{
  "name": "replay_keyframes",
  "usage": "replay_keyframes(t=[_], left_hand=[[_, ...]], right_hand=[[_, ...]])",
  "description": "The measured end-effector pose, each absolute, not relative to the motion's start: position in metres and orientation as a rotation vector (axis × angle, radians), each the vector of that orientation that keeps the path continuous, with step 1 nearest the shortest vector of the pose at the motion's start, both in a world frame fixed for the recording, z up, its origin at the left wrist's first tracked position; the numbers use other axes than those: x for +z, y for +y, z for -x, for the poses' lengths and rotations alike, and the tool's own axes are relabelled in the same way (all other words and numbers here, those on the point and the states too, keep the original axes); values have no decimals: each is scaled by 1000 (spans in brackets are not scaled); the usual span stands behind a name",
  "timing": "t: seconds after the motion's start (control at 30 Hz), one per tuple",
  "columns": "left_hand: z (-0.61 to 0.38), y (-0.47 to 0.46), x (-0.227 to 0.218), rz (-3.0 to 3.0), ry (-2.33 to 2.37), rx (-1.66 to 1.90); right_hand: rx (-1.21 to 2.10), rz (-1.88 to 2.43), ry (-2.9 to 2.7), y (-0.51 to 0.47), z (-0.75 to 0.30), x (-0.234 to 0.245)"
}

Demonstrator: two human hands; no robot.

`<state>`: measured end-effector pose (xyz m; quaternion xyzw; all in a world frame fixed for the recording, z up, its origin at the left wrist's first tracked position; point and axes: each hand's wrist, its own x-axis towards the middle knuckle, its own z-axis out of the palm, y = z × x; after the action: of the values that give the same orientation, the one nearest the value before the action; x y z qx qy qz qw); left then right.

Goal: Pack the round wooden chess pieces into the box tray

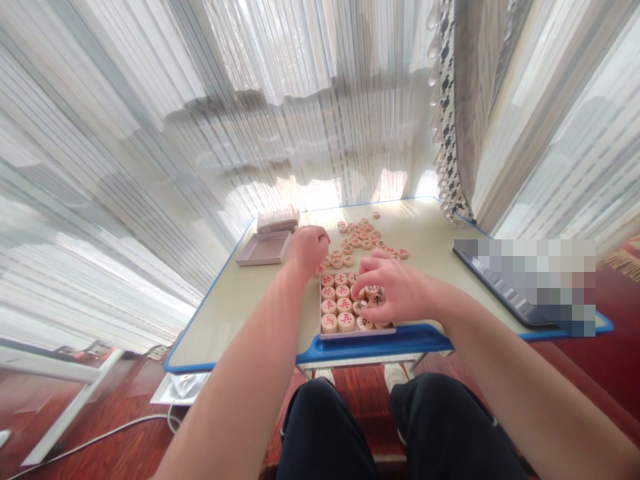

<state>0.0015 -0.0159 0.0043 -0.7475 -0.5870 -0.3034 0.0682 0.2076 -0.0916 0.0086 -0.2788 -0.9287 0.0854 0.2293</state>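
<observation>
A shallow tray (356, 331) at the table's near edge holds rows of round wooden chess pieces (337, 308) with red and black characters. My right hand (395, 287) rests over the tray's right part, fingers curled down onto a piece there. Beyond the tray, my left hand (309, 248) is closed in a loose fist at the edge of a loose pile of pieces (361, 237). What the fist holds is hidden.
An empty box lid (264, 248) and a stacked box part (278, 219) lie at the table's far left. A dark flat object (505, 283), partly blurred out, lies on the right. The table (235, 300) has a blue rim; sheer curtains hang behind it. My knees are below.
</observation>
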Motion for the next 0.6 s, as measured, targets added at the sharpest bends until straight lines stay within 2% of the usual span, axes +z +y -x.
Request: replay_keyframes(t=[0.6], left_hand=[[-3,-16,6,2265,-1762,-890]], right_hand=[[343,702,-2590,-92,-210,11]])
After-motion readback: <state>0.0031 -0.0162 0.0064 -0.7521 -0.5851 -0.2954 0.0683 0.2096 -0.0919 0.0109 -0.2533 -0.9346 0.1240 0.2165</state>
